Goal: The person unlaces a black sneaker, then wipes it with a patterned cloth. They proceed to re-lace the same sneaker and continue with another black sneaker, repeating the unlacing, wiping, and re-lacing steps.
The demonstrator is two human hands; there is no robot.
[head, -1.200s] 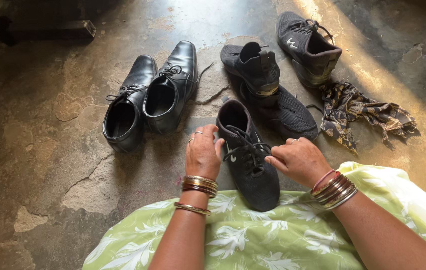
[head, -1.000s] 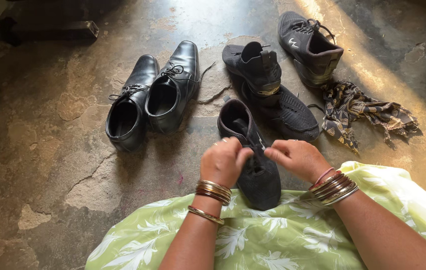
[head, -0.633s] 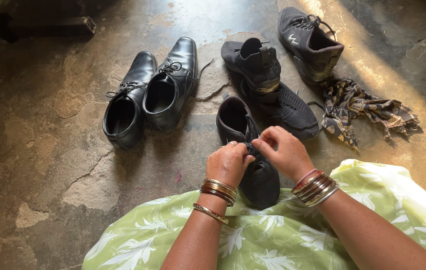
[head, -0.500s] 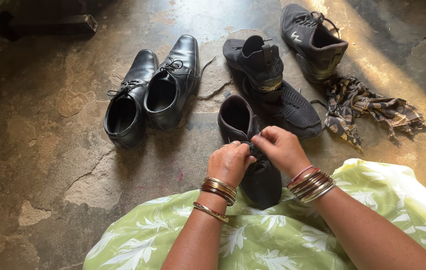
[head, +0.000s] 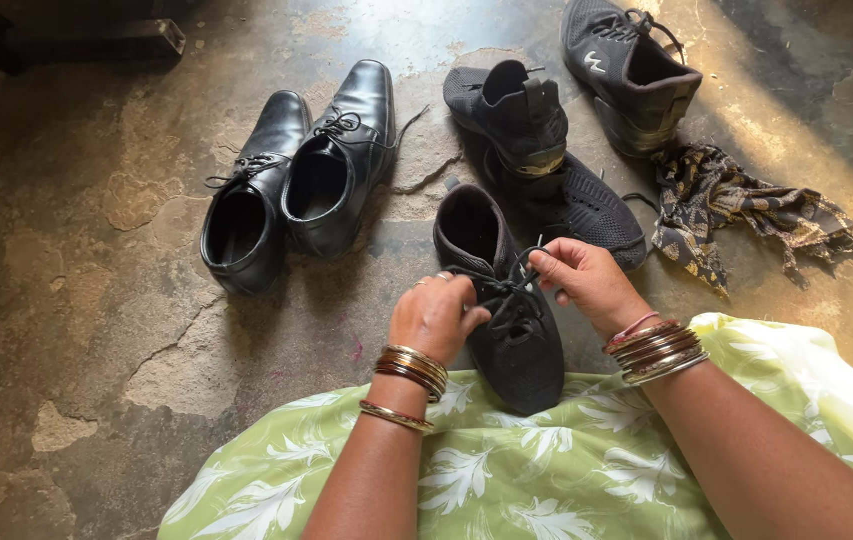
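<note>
A black knit sneaker point(head: 507, 330) lies on the cracked concrete floor point(head: 97, 330) directly in front of the seated person, toe toward the person and resting against the hem of a green floral garment point(head: 547, 470), heel opening pointing away.

The left hand point(head: 434, 318) is closed over the shoe's left side at the lacing, its fingertips pinching a black lace point(head: 495, 293). The right hand point(head: 587, 282) is raised slightly above the shoe's right side, thumb and forefinger pinching the other run of the same lace, which is drawn taut between the two hands across the tongue. Both wrists carry stacks of metal bangles point(head: 659, 350).

Beyond the held shoe, two more black knit sneakers point(head: 537, 150) lie overlapping, the nearer one's toe just beside the right hand. A fourth sneaker point(head: 627, 70) stands farther off at the upper right, in sunlight. Just beside it, a crumpled patterned cloth point(head: 737, 215) lies on the floor.

To the left, well apart from the hands, a pair of black leather lace-up dress shoes point(head: 292, 185) sits side by side, touching, openings toward the person, laces loose.

A dark metal bar point(head: 97, 40) lies along the top left edge.
</note>
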